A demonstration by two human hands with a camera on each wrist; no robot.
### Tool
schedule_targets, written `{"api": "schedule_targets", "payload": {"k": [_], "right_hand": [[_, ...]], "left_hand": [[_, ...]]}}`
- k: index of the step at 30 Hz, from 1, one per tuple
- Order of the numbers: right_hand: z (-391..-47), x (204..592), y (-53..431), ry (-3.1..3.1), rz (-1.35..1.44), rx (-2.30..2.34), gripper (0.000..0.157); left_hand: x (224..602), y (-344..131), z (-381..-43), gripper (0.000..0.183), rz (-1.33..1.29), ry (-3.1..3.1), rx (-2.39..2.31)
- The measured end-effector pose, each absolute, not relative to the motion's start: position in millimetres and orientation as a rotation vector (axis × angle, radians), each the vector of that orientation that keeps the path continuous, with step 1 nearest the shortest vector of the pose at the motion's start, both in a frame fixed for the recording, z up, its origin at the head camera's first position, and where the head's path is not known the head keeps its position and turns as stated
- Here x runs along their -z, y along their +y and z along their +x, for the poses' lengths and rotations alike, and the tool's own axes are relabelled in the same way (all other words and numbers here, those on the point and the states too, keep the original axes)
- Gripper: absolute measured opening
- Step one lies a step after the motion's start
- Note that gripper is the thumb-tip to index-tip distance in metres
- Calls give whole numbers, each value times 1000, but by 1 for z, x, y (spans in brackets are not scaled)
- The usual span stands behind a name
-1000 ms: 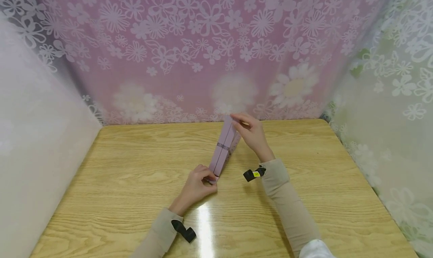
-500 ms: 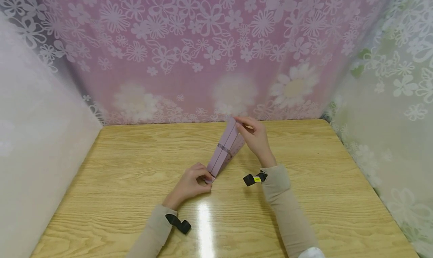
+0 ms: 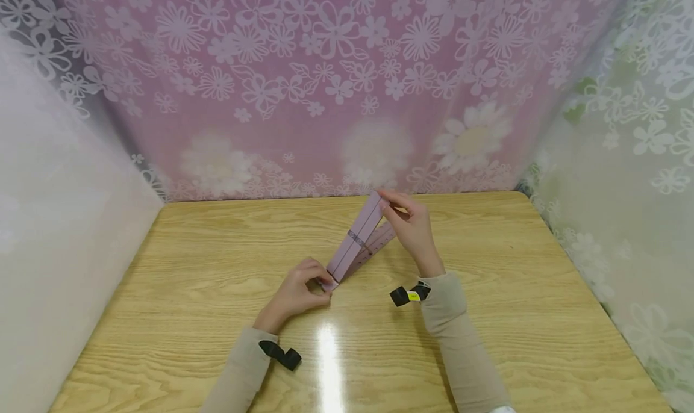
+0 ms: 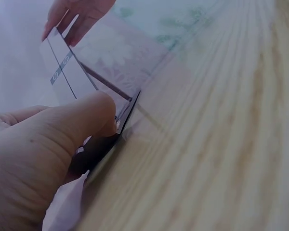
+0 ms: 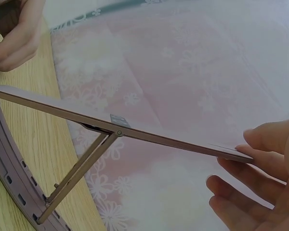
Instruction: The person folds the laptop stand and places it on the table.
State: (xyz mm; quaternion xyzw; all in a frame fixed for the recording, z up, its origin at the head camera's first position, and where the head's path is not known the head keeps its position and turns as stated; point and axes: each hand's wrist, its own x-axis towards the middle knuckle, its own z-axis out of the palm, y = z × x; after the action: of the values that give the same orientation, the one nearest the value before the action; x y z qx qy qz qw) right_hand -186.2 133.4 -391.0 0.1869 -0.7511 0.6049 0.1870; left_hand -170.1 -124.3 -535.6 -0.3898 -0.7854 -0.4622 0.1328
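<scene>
A light purple folding stand (image 3: 355, 238) is held over the middle of the table, its narrow upper panel tilted up from a slotted base (image 3: 378, 242). Near the hinged lower end, my left hand (image 3: 300, 288) pinches the stand between thumb and fingers, low over the wood. My right hand (image 3: 412, 226) grips the panel's raised far end, thumb on one face and fingers on the other. In the right wrist view a hinged prop leg (image 5: 79, 171) runs from the panel's underside down to the slots in the base (image 5: 19, 168).
The wood-grain table (image 3: 217, 238) ends at a pink floral curtain (image 3: 303, 100) behind. Pale sheets hang at the left (image 3: 65, 220) and right (image 3: 623, 208). A black camera mount (image 3: 282, 356) is on the left cuff, another (image 3: 409, 294) on the right.
The stand's lower end has shifted left with my left hand. My right hand has moved slightly right and nearer, and the gap between panel and base shows wider.
</scene>
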Motion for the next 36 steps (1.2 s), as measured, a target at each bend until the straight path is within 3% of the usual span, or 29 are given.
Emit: {"api": "schedule_targets", "payload": {"k": [36], "right_hand": [[-175,383,131,-2178,372,-1729,29]], "left_hand": [[538,-140,-184,25,-1095,-2304,1323]]}}
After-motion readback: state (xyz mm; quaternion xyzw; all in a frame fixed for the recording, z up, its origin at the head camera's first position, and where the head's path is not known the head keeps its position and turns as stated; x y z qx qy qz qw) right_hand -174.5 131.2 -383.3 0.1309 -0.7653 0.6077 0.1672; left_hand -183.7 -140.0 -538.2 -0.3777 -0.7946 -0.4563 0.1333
